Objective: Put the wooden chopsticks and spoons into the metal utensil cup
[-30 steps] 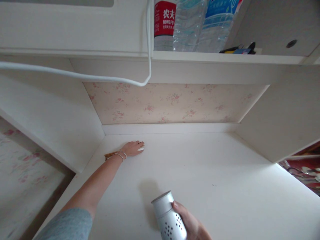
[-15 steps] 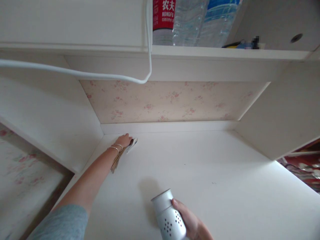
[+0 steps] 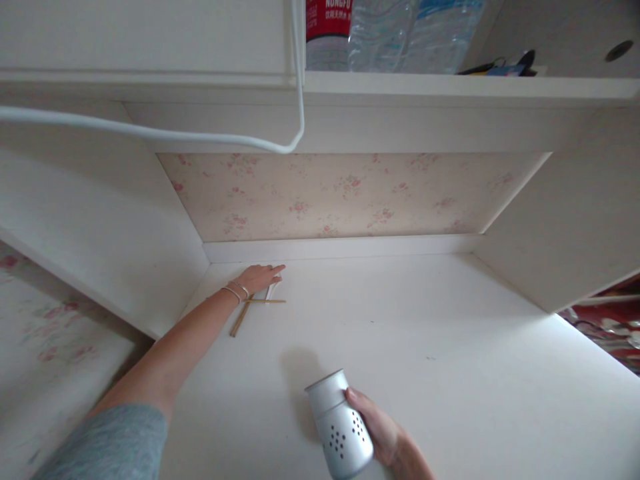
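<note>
My left hand (image 3: 261, 276) reaches to the back left of the white surface, its index finger stretched out and thumb apart. Just beneath its fingers is a pale spoon (image 3: 271, 291), partly covered by them; whether they touch it is hard to tell. Wooden chopsticks (image 3: 242, 318) lie by the wrist, with one more chopstick (image 3: 270, 301) crosswise under the spoon's handle. Nearer to me, my right hand (image 3: 376, 427) grips a silver metal utensil holder (image 3: 340, 427) with round holes in its side. It is tilted, and its inside is hidden.
White side panels (image 3: 565, 213) flank the desk surface (image 3: 390, 360). Overhead, a shelf (image 3: 450, 87) carries plastic bottles (image 3: 380, 37) and small dark items. A white cable (image 3: 200, 137) hangs across the upper left. Floral wallpaper (image 3: 345, 193) covers the back.
My left hand has moved slightly right and its fingers have spread. The chopsticks now lie apart on the surface, one crosswise. My right hand keeps its hold on the utensil holder.
</note>
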### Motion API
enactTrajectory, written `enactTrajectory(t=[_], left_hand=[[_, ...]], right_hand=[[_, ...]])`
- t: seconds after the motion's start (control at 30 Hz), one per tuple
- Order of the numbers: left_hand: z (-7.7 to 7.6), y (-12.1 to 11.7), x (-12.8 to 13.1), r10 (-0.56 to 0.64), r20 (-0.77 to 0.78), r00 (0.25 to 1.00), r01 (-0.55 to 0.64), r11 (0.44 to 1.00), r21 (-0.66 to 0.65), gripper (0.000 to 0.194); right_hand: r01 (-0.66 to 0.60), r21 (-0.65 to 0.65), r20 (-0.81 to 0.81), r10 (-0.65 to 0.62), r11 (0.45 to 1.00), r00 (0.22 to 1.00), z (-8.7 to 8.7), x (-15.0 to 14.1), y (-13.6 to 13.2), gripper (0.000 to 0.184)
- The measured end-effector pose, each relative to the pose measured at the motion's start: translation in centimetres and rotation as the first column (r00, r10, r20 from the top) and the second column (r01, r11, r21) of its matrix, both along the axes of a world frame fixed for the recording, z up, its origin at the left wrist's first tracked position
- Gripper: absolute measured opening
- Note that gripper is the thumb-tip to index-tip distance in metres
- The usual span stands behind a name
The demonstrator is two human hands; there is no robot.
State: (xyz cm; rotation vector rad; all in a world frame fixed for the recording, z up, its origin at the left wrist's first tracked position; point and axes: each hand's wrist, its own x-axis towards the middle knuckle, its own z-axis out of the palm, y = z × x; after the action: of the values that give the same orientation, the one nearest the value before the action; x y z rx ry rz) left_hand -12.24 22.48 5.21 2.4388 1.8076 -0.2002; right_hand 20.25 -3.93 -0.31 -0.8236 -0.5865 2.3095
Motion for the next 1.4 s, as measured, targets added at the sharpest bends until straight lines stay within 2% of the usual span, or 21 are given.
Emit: enactTrajectory(t=[0.13, 0.33, 0.5, 0.63, 0.77, 0.9, 1.0, 1.1, 1.2, 1.27, 1.33, 1.4], left_hand=[[0.1, 0.5, -0.4, 0.111, -0.002, 0.994, -0.111, 0.993, 0.051, 0.057], [0.9, 2.0, -3.2, 0.35, -0.016, 0.936, -0.348, 0.934, 0.078, 0.052], [0.6, 2.1, -4.9, 0.416, 0.009, 0.909, -0.415, 0.906, 0.085, 0.048], [0.3, 1.5, -5.6, 0.386, 0.061, 0.92, -0.391, 0.914, 0.108, 0.049], [0.0, 0.5, -6.0, 0.255, 0.13, 0.958, -0.27, 0.956, 0.111, 0.052], [-0.6, -0.8, -6.1, 0.149, 0.202, 0.968, -0.177, 0.976, 0.125, 0.053], [-1.1, -1.9, -6.2, 0.127, 0.249, 0.96, -0.17, 0.973, 0.159, 0.052], [-1.2, -3.2, -6.5, 0.137, 0.278, 0.951, -0.201, 0.955, 0.217, 0.049], [-1.0, -5.2, -6.7, 0.144, 0.283, 0.948, -0.221, 0.94, 0.261, 0.042], [-0.9, -7.2, -6.4, 0.139, 0.276, 0.951, -0.217, 0.937, 0.274, 0.039], [-0.9, -9.6, -5.4, 0.127, 0.271, 0.954, -0.206, 0.935, 0.288, 0.036], [-1.1, -12.4, -3.7, 0.101, 0.273, 0.957, -0.182, 0.939, 0.292, 0.034]], right_hand=[[0.008, -0.008, -0.011, -0.008, 1.0, 1.0, -0.2, 0.0, 0.0, 0.065], [0.018, -0.009, -0.052, -0.018, 1.0, 0.998, -0.2, -0.1, 0.0, 0.059], [-0.006, 0.006, -0.028, 0.007, 1.0, 1.0, -0.2, -0.1, 0.0, 0.063], [-0.011, 0.003, -0.024, 0.011, 1.0, 1.0, -0.3, 0.0, 0.0, 0.066], [-0.006, 0.001, -0.03, 0.006, 1.0, 1.0, 0.1, 0.0, 0.0, 0.066], [-0.033, 0.063, -0.125, 0.041, 0.997, 0.991, 0.8, -0.1, 0.0, 0.061], [-0.038, 0.145, -0.157, 0.061, 0.989, 0.986, 1.0, -0.1, -0.2, 0.06], [0.026, 0.21, -0.118, -0.001, 0.977, 0.993, 1.2, -0.2, -0.3, 0.062], [0.169, 0.317, -0.026, -0.169, 0.933, 0.985, 2.1, -0.4, 0.8, 0.063], [0.23, 0.443, 0.063, -0.287, 0.866, 0.956, 3.2, -0.5, 2.5, 0.061], [0.222, 0.585, 0.181, -0.392, 0.78, 0.902, 4.3, -0.8, 4.9, 0.061], [0.154, 0.699, 0.328, -0.505, 0.698, 0.799, 4.9, -1.3, 7.4, 0.064]])
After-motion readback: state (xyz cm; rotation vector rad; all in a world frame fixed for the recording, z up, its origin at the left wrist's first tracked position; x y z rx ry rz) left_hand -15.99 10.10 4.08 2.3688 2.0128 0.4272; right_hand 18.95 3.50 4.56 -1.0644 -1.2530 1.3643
